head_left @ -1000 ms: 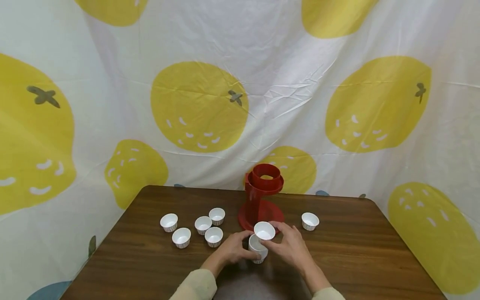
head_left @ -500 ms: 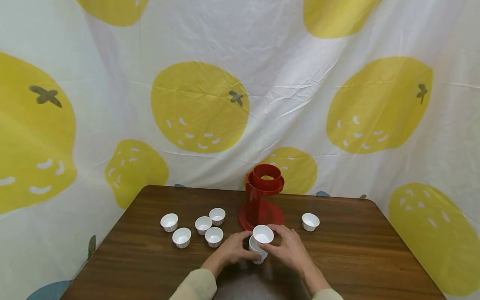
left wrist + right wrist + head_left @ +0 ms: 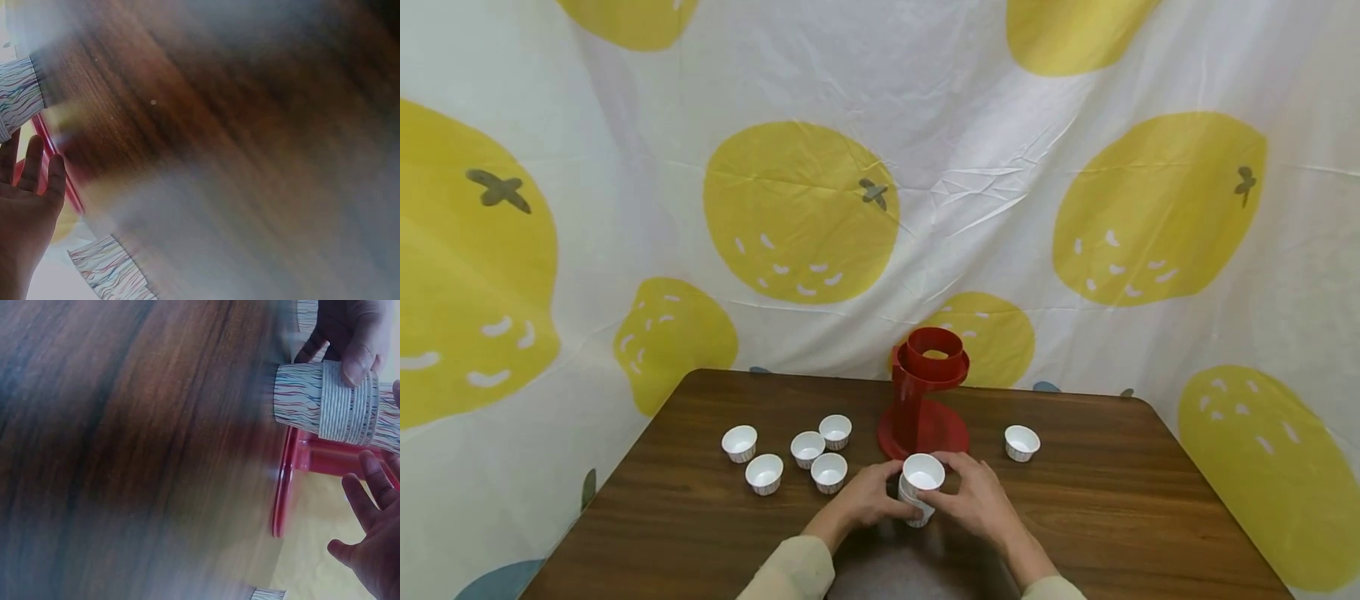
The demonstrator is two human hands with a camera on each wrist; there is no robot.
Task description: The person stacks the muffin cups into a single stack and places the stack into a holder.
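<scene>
In the head view my left hand (image 3: pixel 867 498) grips a stack of nested white paper baking cups (image 3: pixel 300 397) with coloured wavy lines. The right wrist view shows several rims in that stack and the left thumb across them. Just over the stack, my right hand (image 3: pixel 976 496) holds one more baking cup (image 3: pixel 923 472) by its sides, mouth up. That cup overlaps the top of the stack in the head view. Part of the stack is hidden behind the fingers. Directly behind both hands stands a red stand (image 3: pixel 907 412) with a round base and a ring on top.
Several single baking cups sit on the brown wooden table (image 3: pixel 1120 500) to the left, among them a front one (image 3: pixel 764 474) and a back one (image 3: pixel 835 432). Another baking cup (image 3: pixel 1022 443) sits to the right of the stand. A lemon-print curtain (image 3: pixel 970 167) hangs behind.
My right hand has brought its baking cup slightly left and down, in line over the stack. The left hand has stayed in place round the stack.
</scene>
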